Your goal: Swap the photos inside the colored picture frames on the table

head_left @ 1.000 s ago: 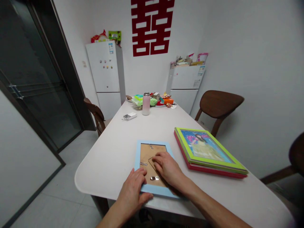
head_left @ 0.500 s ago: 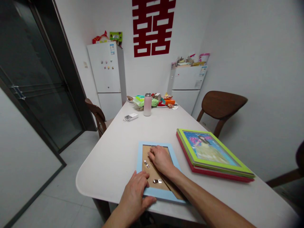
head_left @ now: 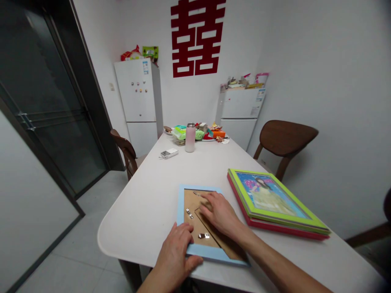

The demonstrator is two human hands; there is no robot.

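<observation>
A light-blue picture frame [head_left: 181, 203] lies back side up on the table. Its brown backing board [head_left: 191, 232] carries small metal clips, one near the middle [head_left: 190, 213] and another at the near end [head_left: 203, 235]. My left hand [head_left: 174, 250] holds the near left corner, fingers over the border and thumb along the front edge. Above the board's right half, my right hand [head_left: 220, 213] has its fingers parted. Its index fingertip is at the metal clip at the far end [head_left: 197, 194]. The hand and forearm hide much of the frame's right side.
Stacked frames, a green one [head_left: 282, 217] over a red one [head_left: 287, 231], lie at the right. Farther back are a pink bottle [head_left: 190, 138], a small white-silver device [head_left: 169, 153] and assorted packets [head_left: 180, 132]. Wooden chairs [head_left: 287, 138] flank the white table [head_left: 137, 211].
My right hand has shifted right and its fingers have spread, uncovering more of the far clip. My left hand stays at the corner. The camera view has tilted slightly upward.
</observation>
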